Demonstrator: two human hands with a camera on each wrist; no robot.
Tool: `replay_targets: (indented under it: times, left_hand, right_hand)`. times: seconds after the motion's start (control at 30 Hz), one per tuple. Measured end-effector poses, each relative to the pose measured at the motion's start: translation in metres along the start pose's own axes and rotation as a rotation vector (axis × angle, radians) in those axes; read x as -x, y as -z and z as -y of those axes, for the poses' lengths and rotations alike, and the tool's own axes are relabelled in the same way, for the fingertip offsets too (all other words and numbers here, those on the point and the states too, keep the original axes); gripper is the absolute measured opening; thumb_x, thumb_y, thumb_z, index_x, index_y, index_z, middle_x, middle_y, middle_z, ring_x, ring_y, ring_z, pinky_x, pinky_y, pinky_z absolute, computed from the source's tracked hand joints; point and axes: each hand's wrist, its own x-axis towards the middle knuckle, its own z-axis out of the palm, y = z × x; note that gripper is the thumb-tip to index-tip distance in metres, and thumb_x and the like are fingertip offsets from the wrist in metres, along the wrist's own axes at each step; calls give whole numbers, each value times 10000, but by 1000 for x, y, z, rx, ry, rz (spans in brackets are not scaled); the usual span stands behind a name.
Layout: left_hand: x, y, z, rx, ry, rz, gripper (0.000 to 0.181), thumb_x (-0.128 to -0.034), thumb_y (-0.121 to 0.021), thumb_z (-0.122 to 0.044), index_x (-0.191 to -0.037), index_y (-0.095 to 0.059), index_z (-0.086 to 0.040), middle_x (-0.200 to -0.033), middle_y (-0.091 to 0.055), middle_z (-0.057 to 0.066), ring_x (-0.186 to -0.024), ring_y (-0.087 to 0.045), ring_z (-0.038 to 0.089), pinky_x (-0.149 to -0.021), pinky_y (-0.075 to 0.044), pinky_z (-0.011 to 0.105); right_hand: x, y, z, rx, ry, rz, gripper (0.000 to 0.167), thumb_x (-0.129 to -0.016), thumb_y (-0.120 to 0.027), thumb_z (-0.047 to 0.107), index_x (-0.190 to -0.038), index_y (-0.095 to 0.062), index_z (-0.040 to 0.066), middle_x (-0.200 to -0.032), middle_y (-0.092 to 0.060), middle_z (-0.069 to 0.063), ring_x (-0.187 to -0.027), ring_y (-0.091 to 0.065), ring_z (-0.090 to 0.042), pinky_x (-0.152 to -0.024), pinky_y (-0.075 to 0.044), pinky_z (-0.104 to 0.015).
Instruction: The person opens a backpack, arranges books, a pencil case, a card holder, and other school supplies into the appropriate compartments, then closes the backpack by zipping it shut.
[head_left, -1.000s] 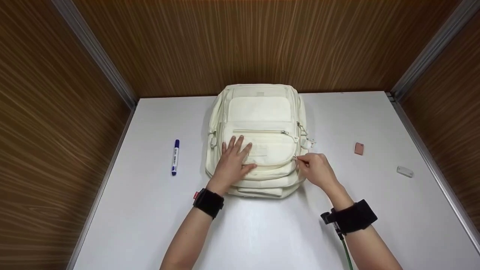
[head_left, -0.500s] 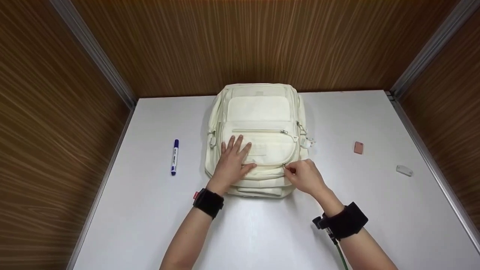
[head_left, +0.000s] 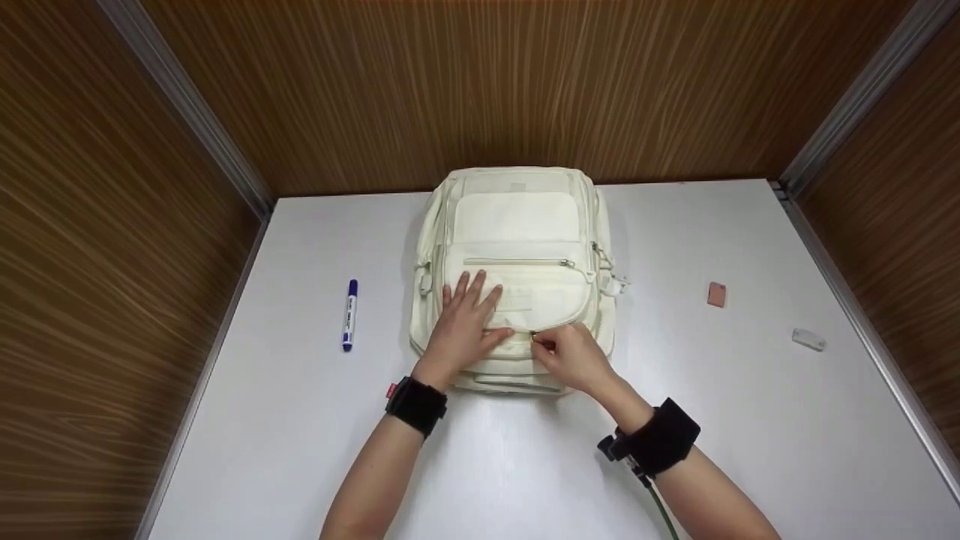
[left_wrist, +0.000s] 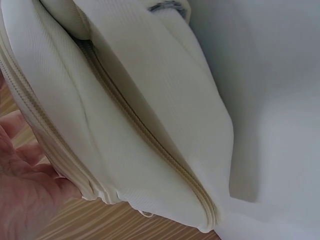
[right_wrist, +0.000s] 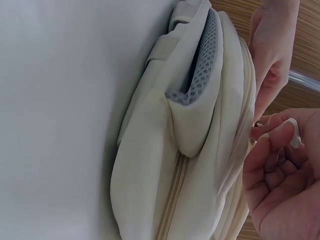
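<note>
A cream backpack (head_left: 517,217) lies on the white table, its front pockets facing up. My left hand (head_left: 461,330) rests on its lower front pocket with fingers straight and spread. To the right of that hand, my right hand (head_left: 574,352) pinches a small zipper pull (head_left: 533,335) on the curved front-pocket zipper. In the right wrist view, a white end of the pull (right_wrist: 295,134) shows between the curled fingers. Folded pocket layers and a long side zipper (left_wrist: 142,127) fill the left wrist view.
A blue-capped marker (head_left: 350,315) lies left of the backpack. On the right are a pinkish-red small block (head_left: 717,295) and a small whitish-grey object (head_left: 808,340). Wood-grain panels (head_left: 510,90) stand behind and at both sides of the white table (head_left: 300,420).
My right hand has moved left along the curved zipper with the pull, from the pocket's right side toward my left hand. The left hand has stayed in place.
</note>
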Motion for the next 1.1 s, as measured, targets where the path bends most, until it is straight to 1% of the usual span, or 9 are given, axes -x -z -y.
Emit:
replay_targets:
  times: [0.2, 0.3, 0.4, 0.5, 0.67, 0.77, 0.87, 0.97, 1.1]
  left_hand:
    - [2, 3, -5, -103, -7, 6, 766, -889, -551, -654, -1494, -433, -200, -1583, -213, 201, -1440, -144, 451, -1114, -101, 629]
    - [3, 2, -11, -157, -17, -37, 789, -854, -563, -692, -1469, -472, -206, -1552, -297, 197, -1416, -196, 482, -1090, -125, 668]
    - [5, -3, -20, -204, -86, -159, 712, -832, -647, -640, -1364, -584, -172, -1425, -489, 148, -1352, -379, 407, -1085, -217, 633]
    - [5, -9, -28, -191, -204, -317, 453, -804, -777, -433, -1138, -694, -138, -1155, -630, 78, -1122, -562, 276, -1012, -380, 494]
    - [3, -16, -38, -81, -327, -468, 122, -760, -788, -92, -844, -702, -110, -844, -594, 18, -778, -585, 186, -740, -453, 355]
    - [3, -17, -40, -15, -333, -492, 65, -778, -766, -57, -811, -720, -87, -813, -593, 18, -725, -589, 169, -681, -449, 335]
    - [4, -19, -40, 23, -335, -503, 9, -828, -728, -77, -822, -734, -74, -807, -606, 20, -716, -597, 167, -665, -450, 332]
    - [4, -21, -41, 47, -331, -516, 60, -852, -671, -75, -832, -726, -62, -794, -612, 22, -701, -598, 175, -652, -447, 333]
    - [4, -23, -42, 64, -310, -492, 64, -819, -617, -74, -828, -678, -58, -769, -594, 20, -677, -584, 184, -628, -440, 325]
  right_hand:
    - [-2, -3, 9, -32, -45, -25, 150, -838, -667, 5, -739, -759, 70, -670, -686, 28, -514, -485, -20, -511, -436, -226]
    - [0, -2, 11, -48, -92, -33, 147, -834, -685, 33, -715, -752, 85, -646, -679, 36, -491, -479, -12, -492, -423, -218]
    - [1, -1, 14, -65, -86, -41, 177, -834, -700, 54, -668, -720, 111, -578, -620, 81, -461, -447, -7, -457, -378, -209]
    - [1, -1, 17, -75, -21, -52, 203, -823, -699, 40, -640, -682, 125, -549, -555, 117, -479, -437, 0, -459, -359, -203]
    - [0, 3, 17, -85, 34, -20, 160, -850, -703, 95, -693, -700, 126, -599, -582, 120, -533, -482, -8, -505, -403, -213]
    - [0, 11, 11, -64, 18, -39, 145, -873, -750, 228, -783, -751, 115, -669, -637, 97, -582, -546, -41, -546, -455, -246]
    - [-2, 20, 0, 55, 42, -136, 177, -831, -801, 269, -865, -767, 98, -788, -664, 49, -700, -600, -121, -618, -494, -315]
    - [-6, 24, -12, 196, 127, -206, 191, -795, -834, 191, -930, -759, 79, -952, -655, -56, -886, -604, -244, -762, -493, -406]
    - [-11, 23, -24, 269, 239, -186, 200, -776, -842, 136, -955, -770, 87, -1097, -646, -123, -1062, -573, -339, -929, -429, -487]
